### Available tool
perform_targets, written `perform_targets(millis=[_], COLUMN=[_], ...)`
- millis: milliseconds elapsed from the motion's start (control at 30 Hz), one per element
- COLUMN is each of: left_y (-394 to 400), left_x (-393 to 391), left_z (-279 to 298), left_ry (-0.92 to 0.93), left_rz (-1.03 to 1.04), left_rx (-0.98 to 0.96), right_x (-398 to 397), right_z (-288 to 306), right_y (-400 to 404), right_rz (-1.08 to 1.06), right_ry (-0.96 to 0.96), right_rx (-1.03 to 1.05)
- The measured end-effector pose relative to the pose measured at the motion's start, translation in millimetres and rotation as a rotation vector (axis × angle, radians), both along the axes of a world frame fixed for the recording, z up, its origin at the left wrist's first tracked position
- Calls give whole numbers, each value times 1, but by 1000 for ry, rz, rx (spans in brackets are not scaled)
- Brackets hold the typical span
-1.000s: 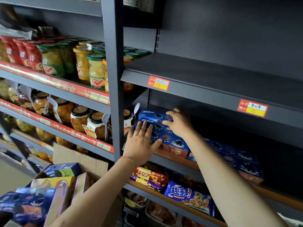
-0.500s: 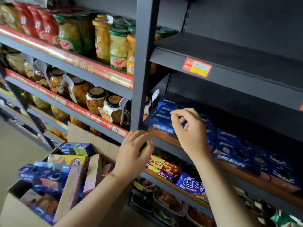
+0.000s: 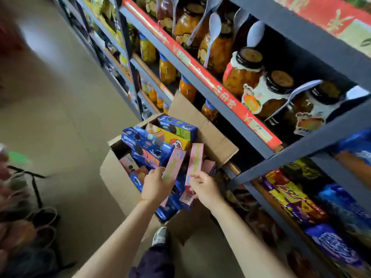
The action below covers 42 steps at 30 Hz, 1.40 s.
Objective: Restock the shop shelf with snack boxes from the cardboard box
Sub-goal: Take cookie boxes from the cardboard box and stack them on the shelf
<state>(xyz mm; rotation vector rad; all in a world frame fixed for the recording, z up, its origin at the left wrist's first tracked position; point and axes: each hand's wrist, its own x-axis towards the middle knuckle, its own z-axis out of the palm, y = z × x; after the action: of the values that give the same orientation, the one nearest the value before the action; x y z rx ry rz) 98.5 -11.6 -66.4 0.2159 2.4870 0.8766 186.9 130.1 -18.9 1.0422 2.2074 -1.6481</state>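
An open cardboard box (image 3: 118, 177) stands on the floor against the shelving, filled with several blue, yellow and pink snack boxes on end. My left hand (image 3: 155, 186) grips one upright pink snack box (image 3: 174, 164) at its lower end. Beside it, my right hand (image 3: 204, 187) pinches a second pink snack box (image 3: 195, 160) between thumb and fingers. Both pink boxes stick up out of the carton. Blue snack boxes (image 3: 144, 145) lean at the carton's far side. Both forearms reach down from the lower frame edge.
Grey metal shelving (image 3: 285, 163) runs along the right, with jars of fruit (image 3: 244, 74) and plastic spoons above, and snack packets (image 3: 291, 197) below. Carton flaps (image 3: 212, 135) lean on the shelf. My shoe (image 3: 159, 235) is by the carton. Bags lie blurred at the left.
Both hands left the blue boxes on the shelf and dropped to the carton. The view swung down and left. Each hand now holds a pink box.
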Motion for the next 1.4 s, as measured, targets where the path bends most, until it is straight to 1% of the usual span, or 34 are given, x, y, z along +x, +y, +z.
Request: perform_targets(millis=[100, 200, 267, 333, 400, 433, 467, 533, 600, 667, 767, 867, 933, 967, 1033, 1100, 1200, 1300, 1367, 1400], left_y=[-9, -12, -13, -15, -16, -15, -14, -12, -15, -20, -26, -28, -27, -26, -23, -19, -13, -1, 11, 16], left_x=[-15, -36, -49, -60, -71, -76, -80, -89, -97, -103, -108, -109, -107, -104, -99, -99, -101, -94, -84, -77], left_z=[-25, -35, -34, -33, -31, -30, -31, -29, -38, -49, -65, -42, -27, -21, -8, 4, 21, 42, 59, 68], left_ry=[-79, -113, -95, -47, -49, -76, -114, -203, -293, -362, -383, -313, -273, -268, -243, -207, -197, -164, -164, -182], left_rz=[78, 274, 325, 277, 216, 220, 272, 439, 562, 596, 585, 640, 693, 708, 713, 678, 567, 387, 270, 234], left_rx=[49, 134, 161, 176, 196, 216, 257, 387, 486, 524, 484, 456, 498, 539, 617, 701, 778, 796, 818, 860], right_x=[-21, -40, -53, -65, -80, -87, -95, -110, -123, -131, -137, -139, -140, -141, -142, -140, -130, -115, -100, -91], right_z=[-16, -25, -25, -30, -35, -35, -36, -38, -41, -44, -46, -43, -39, -36, -26, -13, 4, 22, 38, 48], right_y=[-16, -20, -22, -24, -28, -30, -32, -35, -38, -42, -45, -43, -41, -40, -37, -29, -18, -9, 1, 8], right_rz=[-3, 72, 186, 353, 539, 598, 635, 683, 716, 732, 698, 640, 624, 615, 558, 480, 430, 280, 167, 128], right_ry=[-62, -93, -72, -7, -42, -62, -72, -86, -106, -121, -97, -52, -31, -22, -9, -18, 15, 164, 258, 276], right_rx=[10, 45, 170, 410, 615, 658, 683, 716, 727, 716, 673, 648, 648, 618, 474, 314, 243, 221, 156, 114])
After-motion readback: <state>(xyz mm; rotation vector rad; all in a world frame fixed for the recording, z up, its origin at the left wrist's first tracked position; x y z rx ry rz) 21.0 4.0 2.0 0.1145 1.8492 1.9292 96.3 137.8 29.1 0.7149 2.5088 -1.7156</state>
